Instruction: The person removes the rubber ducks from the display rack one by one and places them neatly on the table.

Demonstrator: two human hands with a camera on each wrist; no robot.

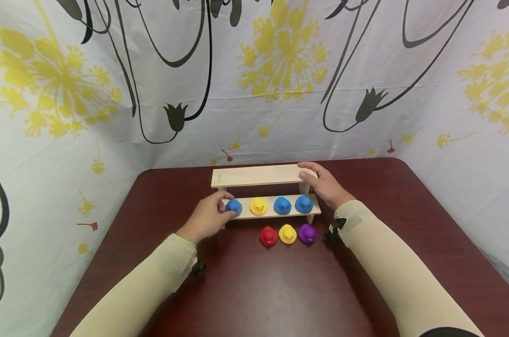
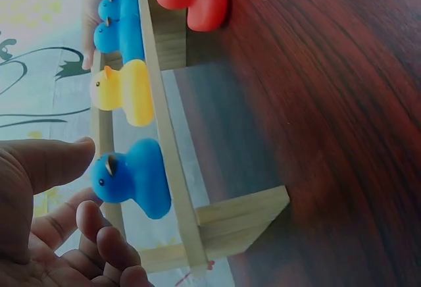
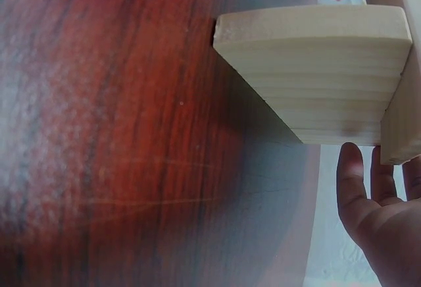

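A two-tier wooden rack (image 1: 254, 176) stands on the table. Along its lower step sit a blue duck (image 1: 234, 207) at the left end, a yellow duck (image 1: 258, 206) and two more blue ducks (image 1: 282, 205). My left hand (image 1: 208, 217) is around the leftmost blue duck, thumb in front and fingers behind; the left wrist view shows a small gap between thumb (image 2: 62, 158) and duck. My right hand (image 1: 328, 188) holds the right end of the upper step, its thumb on top; in the right wrist view its fingers (image 3: 352, 175) reach beside the wooden support (image 3: 322, 70).
In front of the rack, a red duck (image 1: 268, 237), a yellow duck (image 1: 287, 234) and a purple duck (image 1: 307, 234) stand in a row on the dark reddish table (image 1: 254, 290). Behind the table hangs a white flower-patterned cloth (image 1: 254, 126).
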